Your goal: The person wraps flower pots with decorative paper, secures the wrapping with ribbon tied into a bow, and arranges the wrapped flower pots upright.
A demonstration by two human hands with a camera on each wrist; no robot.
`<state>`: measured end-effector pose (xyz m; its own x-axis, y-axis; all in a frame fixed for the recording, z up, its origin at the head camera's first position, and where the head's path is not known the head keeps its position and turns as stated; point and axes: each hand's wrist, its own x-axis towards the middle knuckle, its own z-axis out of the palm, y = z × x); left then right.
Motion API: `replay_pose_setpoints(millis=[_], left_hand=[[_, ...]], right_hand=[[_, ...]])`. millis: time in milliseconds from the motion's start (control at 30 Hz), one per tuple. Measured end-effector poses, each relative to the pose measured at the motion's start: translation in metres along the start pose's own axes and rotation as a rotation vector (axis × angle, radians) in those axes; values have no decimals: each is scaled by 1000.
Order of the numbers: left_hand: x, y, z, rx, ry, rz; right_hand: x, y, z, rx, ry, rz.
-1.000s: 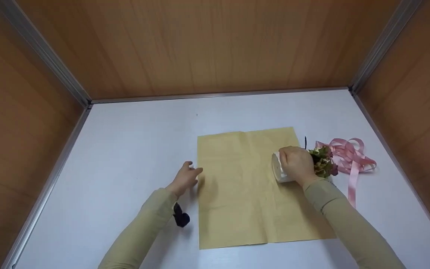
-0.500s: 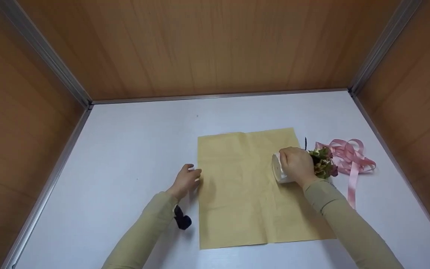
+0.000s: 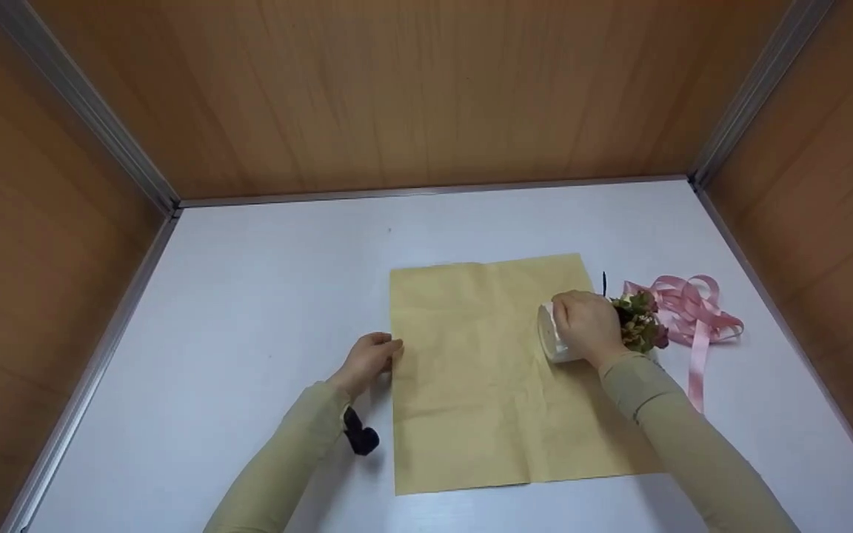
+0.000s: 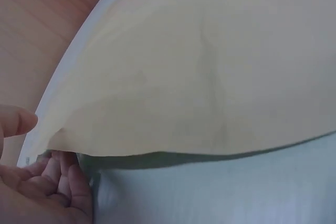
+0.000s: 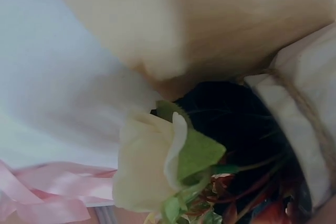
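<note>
My right hand (image 3: 591, 326) grips a white flowerpot (image 3: 549, 334) lying on its side over the right part of a brown paper sheet (image 3: 463, 370). Its flowers (image 3: 643, 320) point right. In the right wrist view, twine (image 5: 304, 106) circles the pot's rim, and a cream rose (image 5: 147, 163) with green leaves sticks out. My left hand (image 3: 366, 363) is at the sheet's left edge. In the left wrist view, its fingers (image 4: 60, 182) reach beneath the slightly raised paper edge, while the thumb (image 4: 18, 121) stays above, apart from the fingers.
A loose pile of pink ribbon (image 3: 693, 307) lies right of the flowers, one tail trailing toward the front. Wood panels (image 3: 426, 96) close off the white table (image 3: 271, 274) at the back and sides. A black device (image 3: 361, 433) hangs at my left wrist.
My left hand has turned slightly and its fingers have come in to the paper's left edge. The right hand and the flowerpot stay in place.
</note>
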<state>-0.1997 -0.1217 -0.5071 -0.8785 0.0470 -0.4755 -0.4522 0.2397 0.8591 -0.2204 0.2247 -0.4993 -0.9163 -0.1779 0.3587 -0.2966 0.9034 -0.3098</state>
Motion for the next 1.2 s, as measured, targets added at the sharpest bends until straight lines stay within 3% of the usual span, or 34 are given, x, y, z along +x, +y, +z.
replay_pose_setpoints(millis=[200,533,767,1200], left_hand=[[-1,3,0,43,-59,23],[-5,15,-6,89,-163,83],[-6,27,-8,38,-226,138],[-17,57,4,-117,-305,254]], right_hand=[[1,-1,-3,-10,-31,18],[0,-2,-3,-5,5,-3],[1,-1,-4,2,11,-21],[1,-1,-3,13,14,-19]])
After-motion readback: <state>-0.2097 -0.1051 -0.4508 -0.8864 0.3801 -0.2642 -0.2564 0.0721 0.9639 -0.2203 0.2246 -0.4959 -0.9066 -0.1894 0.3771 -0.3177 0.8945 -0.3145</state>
